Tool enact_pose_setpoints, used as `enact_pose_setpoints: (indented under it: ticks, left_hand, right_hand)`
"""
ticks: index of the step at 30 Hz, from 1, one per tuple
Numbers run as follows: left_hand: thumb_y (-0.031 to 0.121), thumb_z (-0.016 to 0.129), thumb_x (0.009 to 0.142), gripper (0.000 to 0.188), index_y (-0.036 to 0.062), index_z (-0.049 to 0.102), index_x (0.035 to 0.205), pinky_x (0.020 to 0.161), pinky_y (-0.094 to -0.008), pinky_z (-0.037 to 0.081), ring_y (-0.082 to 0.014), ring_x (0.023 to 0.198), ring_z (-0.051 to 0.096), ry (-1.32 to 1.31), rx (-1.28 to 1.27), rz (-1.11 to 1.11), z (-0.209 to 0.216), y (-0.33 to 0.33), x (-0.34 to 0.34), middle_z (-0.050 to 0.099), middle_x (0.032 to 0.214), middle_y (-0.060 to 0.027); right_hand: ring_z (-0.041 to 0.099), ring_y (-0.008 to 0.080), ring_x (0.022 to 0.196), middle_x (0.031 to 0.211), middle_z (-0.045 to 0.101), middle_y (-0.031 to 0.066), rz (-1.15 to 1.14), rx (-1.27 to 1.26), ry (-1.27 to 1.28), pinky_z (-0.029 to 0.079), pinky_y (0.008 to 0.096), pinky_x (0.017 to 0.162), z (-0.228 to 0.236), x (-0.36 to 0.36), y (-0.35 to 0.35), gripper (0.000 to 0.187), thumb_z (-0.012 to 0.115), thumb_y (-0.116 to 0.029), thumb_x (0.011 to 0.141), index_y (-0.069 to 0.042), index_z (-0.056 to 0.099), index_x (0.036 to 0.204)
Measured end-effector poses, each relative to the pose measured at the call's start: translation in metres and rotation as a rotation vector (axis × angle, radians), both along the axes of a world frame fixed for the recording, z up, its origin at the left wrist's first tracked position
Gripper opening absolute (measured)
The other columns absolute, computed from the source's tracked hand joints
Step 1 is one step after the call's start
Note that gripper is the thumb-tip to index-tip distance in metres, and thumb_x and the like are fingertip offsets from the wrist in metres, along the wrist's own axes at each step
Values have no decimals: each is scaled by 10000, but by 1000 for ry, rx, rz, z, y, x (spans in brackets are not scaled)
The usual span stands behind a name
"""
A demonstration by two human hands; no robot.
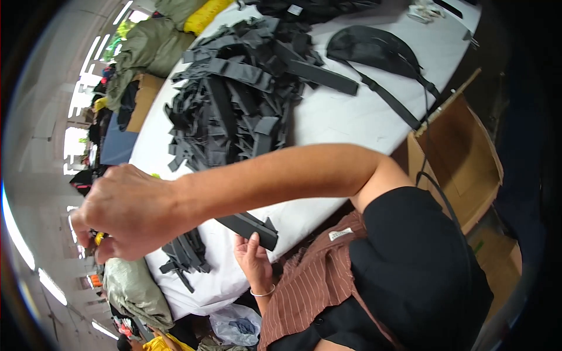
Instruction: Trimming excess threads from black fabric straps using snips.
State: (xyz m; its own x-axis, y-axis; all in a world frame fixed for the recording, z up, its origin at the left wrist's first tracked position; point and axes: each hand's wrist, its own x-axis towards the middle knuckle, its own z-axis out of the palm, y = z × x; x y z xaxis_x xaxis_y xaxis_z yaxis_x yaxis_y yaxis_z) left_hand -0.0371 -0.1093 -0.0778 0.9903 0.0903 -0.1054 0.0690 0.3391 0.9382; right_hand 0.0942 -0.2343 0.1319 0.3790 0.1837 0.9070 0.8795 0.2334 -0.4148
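Note:
My left hand (253, 260), with a white bracelet at the wrist, pinches the end of a flat black fabric strip (252, 229) at the near edge of the table. Part of that strip is hidden under my right forearm. My right hand (129, 210) is raised high and reaches across to the left, close to the camera. Its fingers are curled toward the thumb; a small yellow spot shows between them, but whether it is held I cannot make out. Beyond the forearm lies a big heap of black and dark grey fabric strips (234, 111).
A smaller bunch of black strips (187, 257) lies on the white tabletop (333, 120). A black waist bag (374, 50) with a buckled strap rests farther right. Open cardboard boxes (462, 158) stand at the right. Grey-green fabric bundles (137, 289) and a clear plastic bag (235, 322) lie beside the table.

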Motion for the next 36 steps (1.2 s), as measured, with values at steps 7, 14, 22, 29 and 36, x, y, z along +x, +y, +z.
enact_pose_setpoints:
  ticks: [7, 14, 22, 29, 36]
  left_hand:
    - [-36, 593, 854, 413, -35, 494, 1254, 913, -302, 468, -166, 1032, 587, 39, -24, 148, 5, 16, -39, 606, 1153, -91]
    - [-5, 617, 852, 375, -1, 525, 1216, 851, -264, 491, -134, 969, 608, 118, -213, 243, -37, 39, -67, 637, 1092, -62]
    - [-28, 572, 875, 358, -6, 491, 1223, 854, -286, 499, -161, 970, 611, 12, -205, 156, -32, 37, -42, 619, 1090, -96]
    - [-16, 550, 878, 414, 0, 457, 1281, 836, -291, 500, -150, 963, 598, 121, -150, 36, -28, 3, -20, 600, 1117, -70]
    - [-21, 546, 891, 404, -22, 449, 1283, 880, -271, 479, -143, 1004, 589, 151, -130, -13, -30, -9, -19, 597, 1143, -91]
  right_hand:
    - [641, 270, 743, 824, 650, 92, -101, -687, -364, 493, 384, 635, 4, 22, -56, 241, 691, -199, 780, -86, 624, 982]
    - [514, 52, 777, 832, 581, -21, -226, -537, 798, 421, 212, 693, -109, 7, -203, 131, 624, -86, 845, -21, 626, 959]
    - [449, 81, 606, 665, 477, -16, -201, -419, 1111, 388, 260, 553, -160, 2, -195, 170, 532, -177, 908, -16, 586, 925]
    - [523, 76, 659, 743, 586, 5, -646, -478, 1017, 434, 248, 602, -238, -10, -300, 125, 639, -144, 826, -31, 649, 878]
    - [626, 249, 824, 908, 599, 77, -1275, -648, 840, 485, 378, 719, -241, 50, -370, 190, 693, -166, 795, -101, 662, 971]
